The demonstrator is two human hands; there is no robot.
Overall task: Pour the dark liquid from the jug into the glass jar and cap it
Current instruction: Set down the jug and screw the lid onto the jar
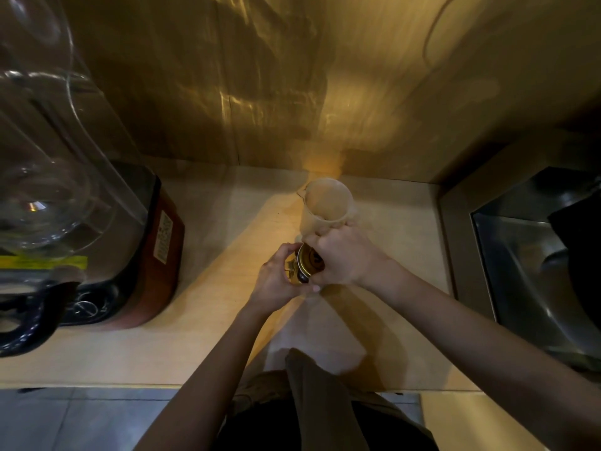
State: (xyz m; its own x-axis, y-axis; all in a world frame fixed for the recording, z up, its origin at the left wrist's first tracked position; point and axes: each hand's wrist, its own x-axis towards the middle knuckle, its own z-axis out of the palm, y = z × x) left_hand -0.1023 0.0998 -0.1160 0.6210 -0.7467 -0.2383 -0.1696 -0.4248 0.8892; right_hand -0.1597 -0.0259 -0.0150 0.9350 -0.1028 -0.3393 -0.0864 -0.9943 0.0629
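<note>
A translucent plastic jug [327, 203] stands upright on the pale counter [201, 336], spout to the left, looking empty inside. Just in front of it is the glass jar [294, 266] with dark liquid and a golden glint. My left hand [276, 278] wraps around the jar's left side. My right hand [341, 255] grips a gold metal lid [310, 260] over the jar's mouth. The lid appears tilted; whether it is seated on the jar I cannot tell. Most of the jar is hidden by both hands.
A blender [97, 239] with a clear cover and red-brown base stands at the left. A steel sink [533, 265] lies at the right with a dark object in it. A wooden wall rises behind the jug. The counter's front edge runs near my body.
</note>
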